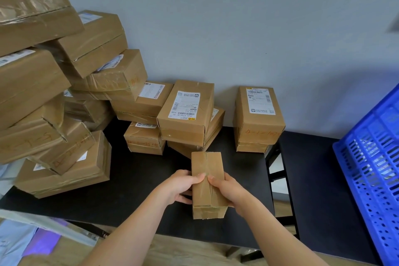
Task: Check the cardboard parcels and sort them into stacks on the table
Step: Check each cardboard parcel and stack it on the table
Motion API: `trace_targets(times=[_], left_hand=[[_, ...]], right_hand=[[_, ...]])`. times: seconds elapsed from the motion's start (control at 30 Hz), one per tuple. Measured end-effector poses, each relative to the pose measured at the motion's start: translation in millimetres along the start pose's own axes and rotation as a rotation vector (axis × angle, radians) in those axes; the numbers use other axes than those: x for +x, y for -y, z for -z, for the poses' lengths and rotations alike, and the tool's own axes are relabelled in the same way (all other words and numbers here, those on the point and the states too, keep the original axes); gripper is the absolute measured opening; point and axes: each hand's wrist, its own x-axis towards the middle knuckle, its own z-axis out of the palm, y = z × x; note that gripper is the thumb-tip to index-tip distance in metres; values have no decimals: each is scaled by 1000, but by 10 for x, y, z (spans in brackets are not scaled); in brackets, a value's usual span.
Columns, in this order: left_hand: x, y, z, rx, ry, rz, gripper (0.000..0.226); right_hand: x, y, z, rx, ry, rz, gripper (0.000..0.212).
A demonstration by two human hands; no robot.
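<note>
A grey wall (259,28) fills the far side of the scene. In front of it stands a black table (140,190), which carries all the parcels. At the right a blue plastic crate (371,168) with slotted walls stands tilted over a second dark surface.

At the left of the table rises a tall, untidy pile of parcels (32,84). They are brown, wrapped in clear tape, and many lie at an angle. Some carry orange handwriting on their sides.

In the middle, against the wall, is a lower group of parcels. Its top parcel (185,112) shows a white shipping label that faces up. To the right, apart from this group, is a neat right stack (258,114), also with a label on top and orange numbers on its near side.

The held parcel (207,164) is in the near middle of the scene, just in front of the middle group. Its long side points away from the person. The face that looks up is plain cardboard with a taped seam along the middle. I cannot tell if its underside touches the table.

Both hands grip this parcel. The left hand (179,185) holds its left side, with the left thumb (199,177) on the top face and the other fingers curled under it. The right hand (226,188) holds its right side in the same way. The right thumb (212,179) lies on top, and the two thumb tips almost meet at the seam.
</note>
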Motion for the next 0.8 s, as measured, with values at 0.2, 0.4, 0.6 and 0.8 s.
trace_targets(times=[0.2,0.4,0.6,0.8], left_hand=[[-64,6,-86,97,-27,-72,47],[-109,6,-211,114,-19,-112,57],[-150,-120,-311,53,-7,-174,65],[-217,-251,-416,-139,-29,-207,60]], right_hand=[[-22,-25,23,64,-21,-43,65],[-93,-36,62,173,-177,-78,70],[-146,28,228,332,-317,51,82],[-231,25,333,413,-452,159,77]])
